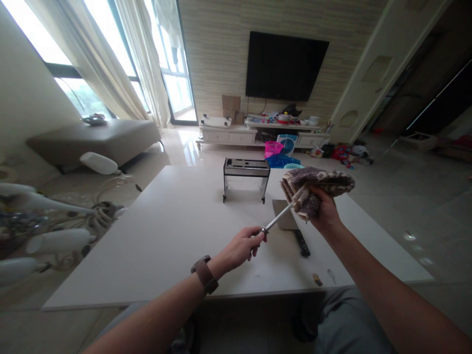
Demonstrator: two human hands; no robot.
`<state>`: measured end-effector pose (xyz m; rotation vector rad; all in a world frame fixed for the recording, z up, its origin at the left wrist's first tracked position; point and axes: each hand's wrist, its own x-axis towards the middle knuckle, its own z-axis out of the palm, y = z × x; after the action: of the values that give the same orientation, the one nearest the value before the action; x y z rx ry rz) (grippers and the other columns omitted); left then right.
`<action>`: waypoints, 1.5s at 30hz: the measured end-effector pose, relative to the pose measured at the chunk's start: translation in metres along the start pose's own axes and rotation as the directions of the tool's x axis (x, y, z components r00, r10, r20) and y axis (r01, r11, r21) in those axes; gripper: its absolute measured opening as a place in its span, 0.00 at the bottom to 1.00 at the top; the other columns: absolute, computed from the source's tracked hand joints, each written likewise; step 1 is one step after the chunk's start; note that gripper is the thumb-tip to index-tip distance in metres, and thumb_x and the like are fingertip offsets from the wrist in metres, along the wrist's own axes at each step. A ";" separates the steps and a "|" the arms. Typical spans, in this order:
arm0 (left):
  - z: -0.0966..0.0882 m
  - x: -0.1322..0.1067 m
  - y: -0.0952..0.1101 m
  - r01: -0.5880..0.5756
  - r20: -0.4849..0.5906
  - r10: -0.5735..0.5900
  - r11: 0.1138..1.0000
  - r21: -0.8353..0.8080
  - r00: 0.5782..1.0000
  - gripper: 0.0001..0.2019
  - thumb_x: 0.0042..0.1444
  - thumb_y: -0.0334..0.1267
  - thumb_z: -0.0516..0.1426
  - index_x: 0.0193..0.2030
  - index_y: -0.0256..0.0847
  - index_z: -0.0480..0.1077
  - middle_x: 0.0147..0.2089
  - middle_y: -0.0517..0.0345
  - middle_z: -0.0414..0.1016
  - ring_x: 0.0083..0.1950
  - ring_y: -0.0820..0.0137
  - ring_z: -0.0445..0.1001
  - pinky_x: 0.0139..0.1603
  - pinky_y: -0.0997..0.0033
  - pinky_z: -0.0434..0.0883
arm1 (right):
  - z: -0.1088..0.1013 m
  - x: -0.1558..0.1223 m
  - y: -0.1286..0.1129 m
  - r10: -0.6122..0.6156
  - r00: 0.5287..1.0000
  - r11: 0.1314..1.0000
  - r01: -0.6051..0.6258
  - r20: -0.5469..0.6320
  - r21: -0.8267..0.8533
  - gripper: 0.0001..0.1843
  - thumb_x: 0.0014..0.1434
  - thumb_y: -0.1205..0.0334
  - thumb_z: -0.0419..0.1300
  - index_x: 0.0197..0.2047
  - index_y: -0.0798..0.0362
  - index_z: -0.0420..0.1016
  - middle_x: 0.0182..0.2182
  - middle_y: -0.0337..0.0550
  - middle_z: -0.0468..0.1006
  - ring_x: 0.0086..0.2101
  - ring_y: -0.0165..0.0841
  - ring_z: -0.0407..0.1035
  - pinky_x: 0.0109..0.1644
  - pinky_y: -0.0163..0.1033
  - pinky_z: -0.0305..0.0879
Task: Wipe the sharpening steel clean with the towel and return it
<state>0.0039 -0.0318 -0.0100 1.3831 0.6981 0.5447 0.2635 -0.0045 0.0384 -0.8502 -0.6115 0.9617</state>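
My left hand (245,246) grips the handle of a sharpening steel (280,217), its fingers wrapped just below the guard. The rod slants up to the right, and its far end goes into the folds of a thick brown-and-cream cloth (317,182). Closed around that cloth is my right hand (326,210), holding it above the table. Beneath the cloth and rod lies a cleaver (285,219) with a black handle, its blade partly hidden. A knife block (247,169) with a slotted top and clear sides stands upright beyond my left hand.
The white table (158,236) spreads before me, with two small flat items (317,279) near its front edge. Left of it are white lamp shades (61,242) and coiled tubing. Farther back stand a grey bench (99,140), a pink basket (273,149) and a TV cabinet (224,136).
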 end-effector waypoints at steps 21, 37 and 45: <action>0.003 0.007 -0.003 0.053 -0.100 -0.061 0.996 -0.078 0.993 0.16 0.56 0.51 0.54 0.27 0.41 0.60 0.19 0.65 0.59 0.19 0.77 0.58 0.21 0.76 0.56 | 0.030 -0.075 0.056 0.132 0.990 0.928 -0.110 0.039 -0.357 0.29 0.33 0.63 0.78 0.42 0.54 0.79 0.41 0.47 0.84 0.39 0.44 0.77 0.45 0.47 0.74; 0.010 -0.001 0.014 0.102 0.053 -0.096 0.986 -0.131 0.994 0.19 0.61 0.57 0.53 0.42 0.40 0.66 0.23 0.69 0.57 0.21 0.78 0.54 0.20 0.78 0.52 | 0.014 -0.014 0.016 0.026 0.977 0.990 -0.055 -0.211 -0.133 0.14 0.38 0.68 0.72 0.32 0.54 0.79 0.30 0.41 0.84 0.29 0.35 0.77 0.33 0.38 0.77; 0.006 -0.002 0.007 0.137 0.092 -0.129 0.987 -0.083 0.987 0.19 0.61 0.56 0.54 0.41 0.40 0.66 0.22 0.68 0.57 0.21 0.78 0.55 0.20 0.78 0.55 | -0.004 -0.002 0.011 0.021 0.991 0.990 -0.039 -0.131 -0.139 0.14 0.42 0.64 0.72 0.34 0.49 0.77 0.33 0.39 0.84 0.32 0.37 0.78 0.36 0.43 0.78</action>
<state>0.0075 -0.0368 -0.0023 1.2591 0.6831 0.4034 0.2605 -0.0047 0.0265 -1.0418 -0.5610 0.8903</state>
